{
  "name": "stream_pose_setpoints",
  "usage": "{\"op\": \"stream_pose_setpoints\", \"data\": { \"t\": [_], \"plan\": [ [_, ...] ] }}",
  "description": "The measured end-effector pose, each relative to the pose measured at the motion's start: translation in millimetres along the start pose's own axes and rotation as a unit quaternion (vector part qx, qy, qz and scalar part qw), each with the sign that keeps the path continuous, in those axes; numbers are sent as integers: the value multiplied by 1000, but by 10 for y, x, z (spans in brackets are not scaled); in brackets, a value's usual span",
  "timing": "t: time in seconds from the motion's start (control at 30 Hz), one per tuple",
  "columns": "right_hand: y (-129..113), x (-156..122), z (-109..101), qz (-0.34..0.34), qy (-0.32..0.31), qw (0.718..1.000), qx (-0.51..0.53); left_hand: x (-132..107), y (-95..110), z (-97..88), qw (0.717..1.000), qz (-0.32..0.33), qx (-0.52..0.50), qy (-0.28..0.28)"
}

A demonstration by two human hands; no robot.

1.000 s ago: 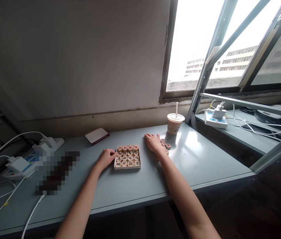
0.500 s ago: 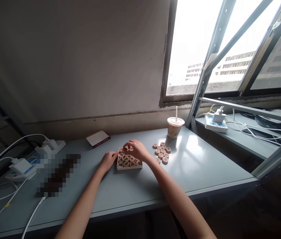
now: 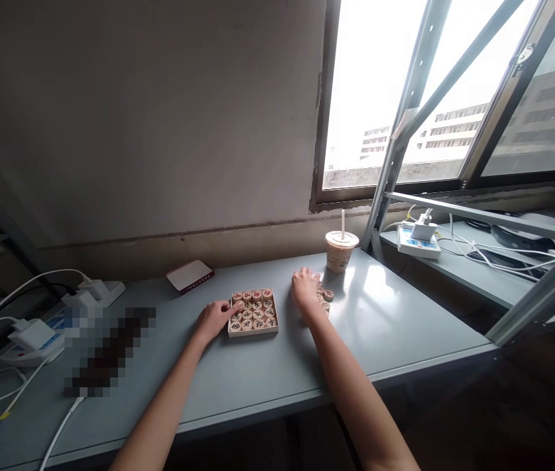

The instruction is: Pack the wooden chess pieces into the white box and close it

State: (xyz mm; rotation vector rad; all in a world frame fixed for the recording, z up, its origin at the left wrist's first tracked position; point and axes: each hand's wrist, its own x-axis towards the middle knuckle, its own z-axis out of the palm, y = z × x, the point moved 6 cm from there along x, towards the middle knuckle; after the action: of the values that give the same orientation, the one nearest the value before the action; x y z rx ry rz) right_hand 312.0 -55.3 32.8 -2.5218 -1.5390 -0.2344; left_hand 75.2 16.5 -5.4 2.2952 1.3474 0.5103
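A shallow white box (image 3: pixel 252 332) full of round wooden xiangqi pieces (image 3: pixel 258 305) lies on the grey desk; the back row has red characters, the nearer rows black. My left hand (image 3: pixel 215 318) grips the box's left side, its thumb over the rim on a piece. To the right of the box, my right hand (image 3: pixel 304 288) reaches over a loose group of xiangqi pieces (image 3: pixel 328 295). Its fingers are bent and apart, with the tips partly hidden. Several of those pieces are covered by the hand and wrist.
A white-and-dark-red box lid (image 3: pixel 190 276) lies near the wall. Behind the loose pieces stands a lidded drink cup (image 3: pixel 341 252) with a straw. Power strips (image 3: pixel 36 337) and white cables are at the left. A metal frame post (image 3: pixel 390 157) rises at the right.
My right hand has moved from the box to the loose pieces on the right, uncovering the filled back row. My left hand stays at the box, its thumb now over the rim. The view shifted slightly.
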Motion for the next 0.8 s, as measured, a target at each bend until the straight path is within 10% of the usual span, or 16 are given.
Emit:
{"op": "stream_pose_setpoints", "data": {
  "t": [0.23, 0.5, 0.8],
  "plan": [
    [87, 47, 6, -27, -24, 998, 55, 23, -35, 3, 999, 20, -27, 7],
    [-700, -257, -212, -345, 4, 897, 276, 20, -16, 6, 999, 43, -28, 4],
    [-874, -368, -131, -362, 35, 909, 203, 19, -14, 0, 999, 47, -19, 14]
  ]
}}
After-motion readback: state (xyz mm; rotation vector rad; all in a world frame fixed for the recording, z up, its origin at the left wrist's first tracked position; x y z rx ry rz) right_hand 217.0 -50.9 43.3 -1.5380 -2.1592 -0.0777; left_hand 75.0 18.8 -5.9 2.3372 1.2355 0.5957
